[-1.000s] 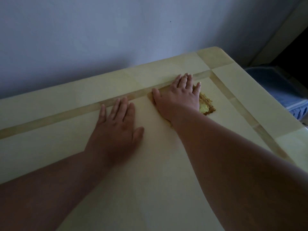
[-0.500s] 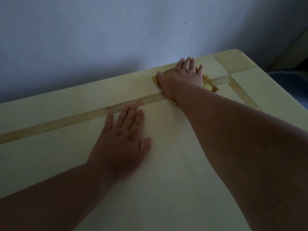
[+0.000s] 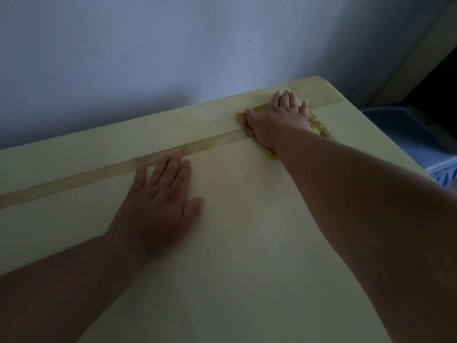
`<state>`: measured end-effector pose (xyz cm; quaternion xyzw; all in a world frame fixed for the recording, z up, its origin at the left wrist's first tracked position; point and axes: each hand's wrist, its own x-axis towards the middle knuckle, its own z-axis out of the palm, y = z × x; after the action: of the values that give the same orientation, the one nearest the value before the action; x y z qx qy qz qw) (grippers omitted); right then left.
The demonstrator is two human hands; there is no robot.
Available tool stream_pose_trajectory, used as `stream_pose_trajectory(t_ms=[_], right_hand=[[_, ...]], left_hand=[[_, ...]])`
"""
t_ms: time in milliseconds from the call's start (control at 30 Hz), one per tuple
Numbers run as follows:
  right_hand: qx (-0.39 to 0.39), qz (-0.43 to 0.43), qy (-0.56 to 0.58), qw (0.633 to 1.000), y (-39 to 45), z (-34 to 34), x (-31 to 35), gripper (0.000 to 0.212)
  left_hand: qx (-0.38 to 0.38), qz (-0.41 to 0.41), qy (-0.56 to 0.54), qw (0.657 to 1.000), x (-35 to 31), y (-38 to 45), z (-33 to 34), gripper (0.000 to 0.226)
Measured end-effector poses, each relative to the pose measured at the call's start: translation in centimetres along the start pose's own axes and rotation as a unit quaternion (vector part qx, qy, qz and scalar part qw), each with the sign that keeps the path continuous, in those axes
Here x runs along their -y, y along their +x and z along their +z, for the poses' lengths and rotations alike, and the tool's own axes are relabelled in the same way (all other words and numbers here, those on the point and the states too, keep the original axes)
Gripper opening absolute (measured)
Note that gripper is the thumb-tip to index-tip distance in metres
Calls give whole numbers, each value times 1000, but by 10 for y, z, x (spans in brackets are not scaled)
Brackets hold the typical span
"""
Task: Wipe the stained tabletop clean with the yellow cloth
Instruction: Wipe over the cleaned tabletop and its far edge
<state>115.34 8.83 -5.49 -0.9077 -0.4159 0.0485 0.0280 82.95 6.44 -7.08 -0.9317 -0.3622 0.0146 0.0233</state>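
Note:
My right hand (image 3: pixel 280 120) lies flat, fingers spread, pressing the yellow cloth (image 3: pixel 319 126) onto the pale yellow tabletop (image 3: pixel 247 243) near its far right corner. Only the cloth's edges show around the palm and wrist. The hand sits across the darker brown band (image 3: pixel 99 174) that runs along the far side of the table. My left hand (image 3: pixel 158 204) rests palm down on the bare tabletop in the middle, fingertips touching that band, holding nothing. A faint brownish smear (image 3: pixel 237 194) shows on the surface between my hands.
A grey-blue wall (image 3: pixel 173 58) stands right behind the table's far edge. Off the table's right edge sits a blue container (image 3: pixel 408 129) with a striped cloth below it. A pale door frame (image 3: pixel 420 50) rises at the far right.
My right hand has slid the cloth away from me, over the brown band toward the far right corner. My left hand has stayed flat in about the same spot.

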Motion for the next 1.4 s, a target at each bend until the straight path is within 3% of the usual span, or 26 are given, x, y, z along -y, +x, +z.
stream_pose_trajectory(t_ms=[700,900,1233,1400], right_hand=[[-4,198,-11,980,-97,-12,-167,107],[9,236,-2,972,-143,-10,-131,104],[33,143,11,989,-216,5,-61,103],[31,94,14,995,-259,7,-46,103]], left_hand=[[14,-22,-35,999,-6,-1,-8,96],[19,-24,-34,999,-8,0,-8,97],[30,-31,-38,998,-9,-4,-13,96],[37,-34,-32,998,-10,-4,-12,84]])
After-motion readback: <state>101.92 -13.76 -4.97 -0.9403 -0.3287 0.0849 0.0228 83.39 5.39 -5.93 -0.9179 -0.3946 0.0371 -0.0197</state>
